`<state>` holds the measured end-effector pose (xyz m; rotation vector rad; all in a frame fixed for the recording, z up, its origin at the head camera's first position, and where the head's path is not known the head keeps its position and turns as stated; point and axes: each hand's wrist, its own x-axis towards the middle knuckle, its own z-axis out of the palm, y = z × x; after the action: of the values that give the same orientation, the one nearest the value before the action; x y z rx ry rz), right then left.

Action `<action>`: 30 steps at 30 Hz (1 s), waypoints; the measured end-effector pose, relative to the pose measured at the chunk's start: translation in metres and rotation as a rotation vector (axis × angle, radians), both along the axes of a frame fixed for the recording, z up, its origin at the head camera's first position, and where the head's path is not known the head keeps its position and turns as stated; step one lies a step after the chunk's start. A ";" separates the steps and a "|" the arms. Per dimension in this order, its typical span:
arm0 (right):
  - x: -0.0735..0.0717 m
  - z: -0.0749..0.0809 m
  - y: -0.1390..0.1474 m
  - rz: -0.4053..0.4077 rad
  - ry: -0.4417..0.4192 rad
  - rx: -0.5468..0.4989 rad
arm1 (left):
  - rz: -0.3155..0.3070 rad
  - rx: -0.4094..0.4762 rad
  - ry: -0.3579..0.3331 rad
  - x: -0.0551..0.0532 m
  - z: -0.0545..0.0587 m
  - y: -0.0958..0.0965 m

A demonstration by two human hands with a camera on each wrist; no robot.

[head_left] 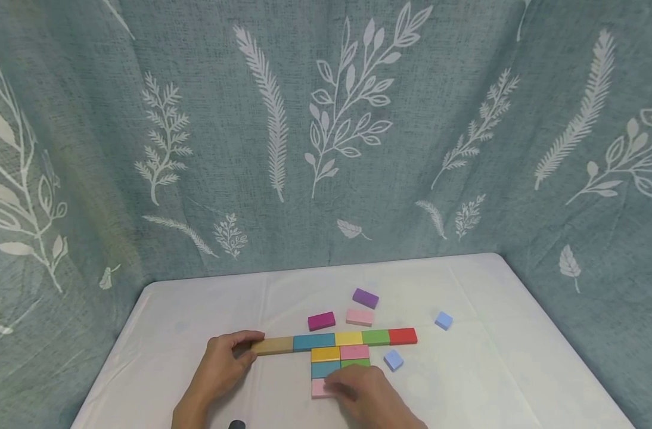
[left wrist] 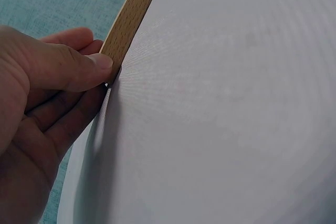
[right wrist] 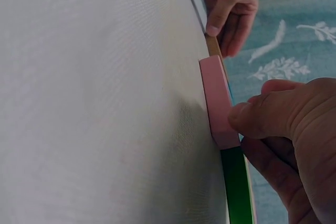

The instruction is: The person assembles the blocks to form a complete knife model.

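Note:
A row of wooden blocks runs across the table: tan [head_left: 274,346], teal [head_left: 314,342], yellow [head_left: 349,338], green [head_left: 376,338] and red [head_left: 403,336]. At the left end, my left hand [head_left: 225,364] pinches the tan block between thumb and fingers. Below the row's middle stand stacked courses with an orange-yellow block [head_left: 325,355], a pink one [head_left: 354,352], a second teal one [head_left: 324,370] and a partly covered green one [right wrist: 238,184]. My right hand [head_left: 366,393] holds the light pink block [right wrist: 215,100] at the bottom left, thumb against its side.
Behind the row lie a magenta block [head_left: 322,322], another light pink block [head_left: 360,317] and a purple block [head_left: 366,298]. Two small light-blue blocks [head_left: 393,360] lie to the right, apart. A black object [head_left: 237,424] shows at the front edge. Patterned curtains [head_left: 326,149] surround the white table [head_left: 197,304].

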<state>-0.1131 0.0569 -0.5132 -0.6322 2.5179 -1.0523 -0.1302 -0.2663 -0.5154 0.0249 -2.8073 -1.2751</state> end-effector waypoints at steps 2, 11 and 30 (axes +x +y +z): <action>-0.001 0.000 0.000 -0.005 -0.009 -0.005 | -0.002 0.000 0.000 0.000 0.000 0.000; 0.000 -0.001 -0.001 -0.006 -0.007 -0.026 | -0.002 0.010 -0.004 0.000 0.001 0.000; 0.000 0.001 -0.003 -0.009 0.010 -0.008 | -0.007 -0.019 -0.005 0.000 0.002 0.000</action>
<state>-0.1133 0.0540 -0.5118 -0.6305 2.5285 -1.0661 -0.1302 -0.2660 -0.5138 0.0173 -2.8261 -1.2508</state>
